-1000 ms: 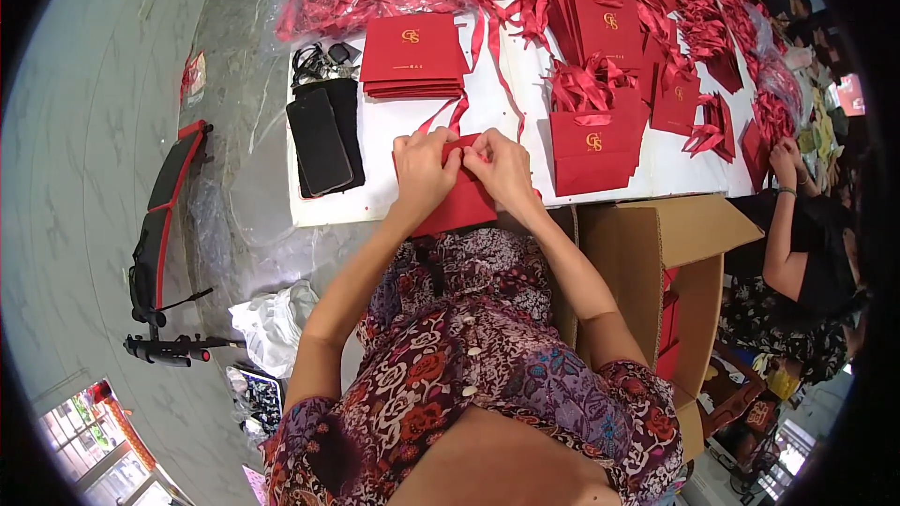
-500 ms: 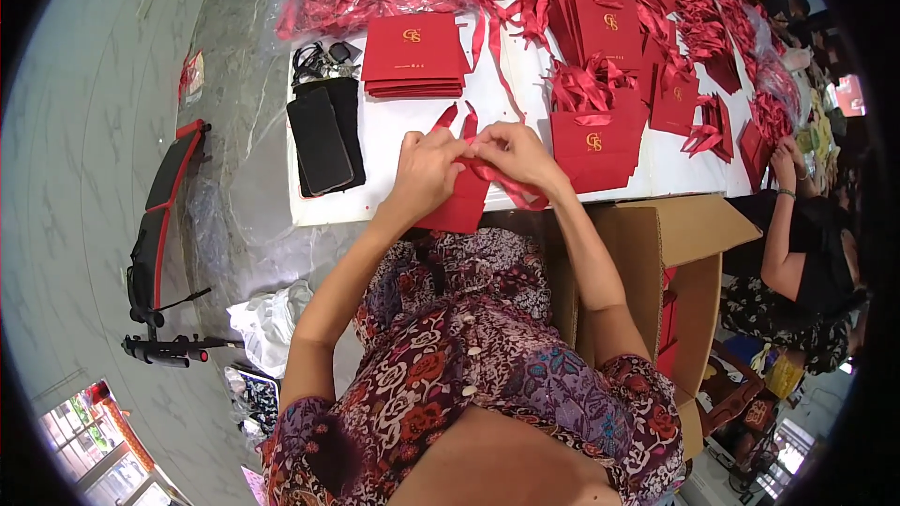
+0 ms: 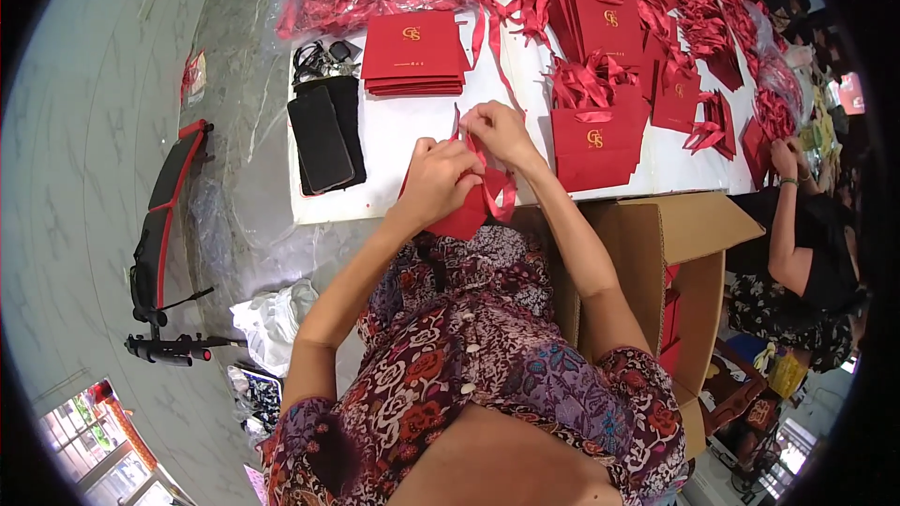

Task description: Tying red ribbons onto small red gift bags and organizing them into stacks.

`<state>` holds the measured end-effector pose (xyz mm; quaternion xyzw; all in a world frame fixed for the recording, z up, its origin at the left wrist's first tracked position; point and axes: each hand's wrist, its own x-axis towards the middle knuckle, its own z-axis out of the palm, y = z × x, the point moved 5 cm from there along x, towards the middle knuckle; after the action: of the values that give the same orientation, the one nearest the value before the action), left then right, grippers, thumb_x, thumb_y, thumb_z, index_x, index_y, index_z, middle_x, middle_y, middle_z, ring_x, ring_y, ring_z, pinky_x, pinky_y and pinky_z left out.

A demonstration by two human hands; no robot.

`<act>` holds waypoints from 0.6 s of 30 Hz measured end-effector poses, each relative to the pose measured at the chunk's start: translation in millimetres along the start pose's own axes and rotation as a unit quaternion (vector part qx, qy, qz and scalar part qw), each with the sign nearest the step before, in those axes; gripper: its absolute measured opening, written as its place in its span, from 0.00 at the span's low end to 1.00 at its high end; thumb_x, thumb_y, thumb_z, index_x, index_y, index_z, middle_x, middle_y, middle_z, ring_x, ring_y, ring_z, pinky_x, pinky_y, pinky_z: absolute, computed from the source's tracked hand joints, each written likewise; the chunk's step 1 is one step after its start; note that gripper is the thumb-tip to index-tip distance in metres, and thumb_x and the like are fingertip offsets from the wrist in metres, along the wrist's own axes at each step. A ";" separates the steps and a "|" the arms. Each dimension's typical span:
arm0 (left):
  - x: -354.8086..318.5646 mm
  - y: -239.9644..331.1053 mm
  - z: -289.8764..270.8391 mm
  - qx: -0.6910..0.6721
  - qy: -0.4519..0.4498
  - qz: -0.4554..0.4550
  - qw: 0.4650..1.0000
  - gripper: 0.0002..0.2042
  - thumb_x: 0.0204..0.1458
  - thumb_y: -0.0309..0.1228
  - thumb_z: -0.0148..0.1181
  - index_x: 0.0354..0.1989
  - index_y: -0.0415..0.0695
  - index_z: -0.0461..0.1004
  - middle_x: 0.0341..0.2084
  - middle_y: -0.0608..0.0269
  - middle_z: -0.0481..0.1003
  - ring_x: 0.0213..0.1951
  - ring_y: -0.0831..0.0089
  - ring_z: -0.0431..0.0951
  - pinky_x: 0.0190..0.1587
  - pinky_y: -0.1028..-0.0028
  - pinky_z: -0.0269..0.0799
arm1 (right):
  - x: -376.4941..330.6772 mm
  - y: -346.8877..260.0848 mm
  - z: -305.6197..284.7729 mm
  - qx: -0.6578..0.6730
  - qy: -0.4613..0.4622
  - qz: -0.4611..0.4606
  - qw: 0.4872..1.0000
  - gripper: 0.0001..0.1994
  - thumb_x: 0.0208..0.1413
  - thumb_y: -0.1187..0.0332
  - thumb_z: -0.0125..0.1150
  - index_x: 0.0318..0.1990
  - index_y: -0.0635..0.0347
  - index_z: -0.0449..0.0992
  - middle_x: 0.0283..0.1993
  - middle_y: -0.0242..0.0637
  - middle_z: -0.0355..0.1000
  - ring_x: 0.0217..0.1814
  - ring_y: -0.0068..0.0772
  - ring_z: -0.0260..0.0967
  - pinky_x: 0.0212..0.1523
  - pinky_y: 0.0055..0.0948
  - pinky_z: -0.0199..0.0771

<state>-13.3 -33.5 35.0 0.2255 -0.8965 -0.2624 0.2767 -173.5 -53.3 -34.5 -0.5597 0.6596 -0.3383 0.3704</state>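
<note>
Red bag (image 3: 459,223) lies bodyward beneath left hand (image 3: 442,176), the nearer, closed on it; long axis unclear; right hand (image 3: 497,134) farther out, fingers pinching ribbon (image 3: 508,195).

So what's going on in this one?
A person works at a white table on a red bag with a red ribbon. The left hand lies over the bag, its exact grip hidden; the right hand pinches ribbon near the far edge. Beyond sits a stack of flat red pieces, with a dark phone to its near left. Bags with ribbon handles stand to the right, above an open cardboard box.
</note>
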 end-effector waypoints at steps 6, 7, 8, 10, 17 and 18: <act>-12.0 -39.4 -8.2 -0.003 0.046 -0.114 0.992 0.06 0.44 0.30 0.70 0.31 0.47 0.80 0.29 0.65 0.79 0.35 0.65 0.78 0.44 0.66 0.62 | -24.0 -1.8 -31.2 0.048 0.075 -0.002 0.996 0.11 0.55 0.62 0.66 0.36 0.63 0.80 0.32 0.43 0.78 0.34 0.37 0.77 0.39 0.32 0.75; -14.0 -42.4 -13.2 0.015 0.051 -0.122 0.991 0.08 0.44 0.31 0.71 0.32 0.46 0.80 0.30 0.63 0.79 0.34 0.63 0.79 0.43 0.65 0.63 | -36.7 -21.0 -42.2 -0.044 0.068 0.015 0.997 0.12 0.54 0.62 0.68 0.35 0.63 0.79 0.32 0.44 0.78 0.35 0.41 0.77 0.38 0.36 0.76; -15.2 -47.3 -14.1 0.015 0.051 -0.122 0.991 0.08 0.44 0.31 0.71 0.32 0.46 0.80 0.30 0.63 0.79 0.34 0.63 0.79 0.43 0.65 0.63 | -44.8 -23.0 -44.8 -0.044 0.068 0.016 0.997 0.12 0.54 0.62 0.68 0.35 0.63 0.79 0.32 0.44 0.78 0.35 0.41 0.77 0.38 0.36 0.76; -14.8 -60.7 -12.4 -0.006 0.037 -0.169 0.985 0.08 0.45 0.33 0.70 0.33 0.50 0.80 0.31 0.64 0.78 0.37 0.64 0.77 0.45 0.65 0.59 | -55.7 -20.8 -45.8 -0.201 0.046 0.057 0.977 0.13 0.52 0.62 0.68 0.33 0.64 0.77 0.33 0.47 0.77 0.37 0.48 0.77 0.38 0.43 0.76; 2.5 -43.4 -9.5 0.123 0.128 -0.103 0.979 0.09 0.46 0.33 0.69 0.35 0.48 0.81 0.32 0.63 0.77 0.41 0.62 0.75 0.47 0.62 0.60 | -61.8 -18.5 -29.3 -0.261 0.094 0.005 0.961 0.09 0.54 0.67 0.63 0.36 0.63 0.75 0.38 0.49 0.76 0.39 0.55 0.75 0.40 0.48 0.75; 1.7 -38.9 -11.3 0.123 0.128 -0.104 0.979 0.09 0.46 0.33 0.69 0.35 0.48 0.81 0.32 0.63 0.77 0.41 0.62 0.75 0.47 0.62 0.60 | -62.5 -24.1 -29.8 -0.241 0.098 -0.022 0.965 0.08 0.54 0.67 0.62 0.35 0.63 0.75 0.38 0.48 0.76 0.38 0.54 0.75 0.39 0.47 0.74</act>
<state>2.4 -67.9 20.5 0.3819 -0.8504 -0.1466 0.3308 -181.4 6.0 7.9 -0.6105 0.7426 -0.2305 0.1506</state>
